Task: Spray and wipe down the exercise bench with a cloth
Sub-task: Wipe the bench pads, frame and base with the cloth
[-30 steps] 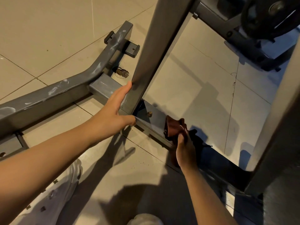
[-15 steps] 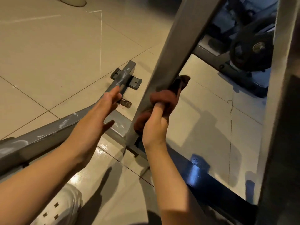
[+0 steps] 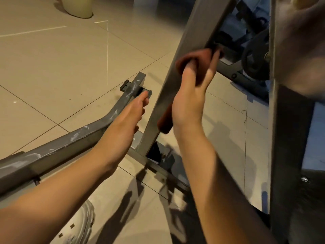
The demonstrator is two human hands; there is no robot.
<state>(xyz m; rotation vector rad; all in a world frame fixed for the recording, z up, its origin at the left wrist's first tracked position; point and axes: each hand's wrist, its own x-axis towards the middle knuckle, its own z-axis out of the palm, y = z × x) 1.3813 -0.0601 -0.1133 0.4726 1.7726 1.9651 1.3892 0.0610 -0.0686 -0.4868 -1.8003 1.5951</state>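
1. The setting was a floor of pale beige tiles (image 3: 52, 55), with dark gym equipment and a weight plate (image 3: 253, 62) at the far right.
2. The bench's grey frame stood in front of me: a low base bar (image 3: 58, 148) running from near left toward the centre, streaked with whitish marks, and a slanted upright (image 3: 175, 71) rising from the joint at its foot.
3. My right hand (image 3: 188, 101) gripped a reddish-brown cloth (image 3: 191, 59) wrapped round the right edge of the slanted upright, roughly midway up what I could see of it.
4. My left hand (image 3: 133, 110) was relaxed, fingers extended over the base bar near the upright's foot; whether it touched the bar I could not tell.
5. Progress, in my judgement: wiping of the frame was under way. The streaks on the base bar suggested it remained to be wiped, or had dried residue. No padded surface was visible, so its condition could not be assessed.
6. Containers: no spray bottle was in view. A pale rounded vessel (image 3: 77, 6) stood far left, cut off by the frame; its contents were not visible.
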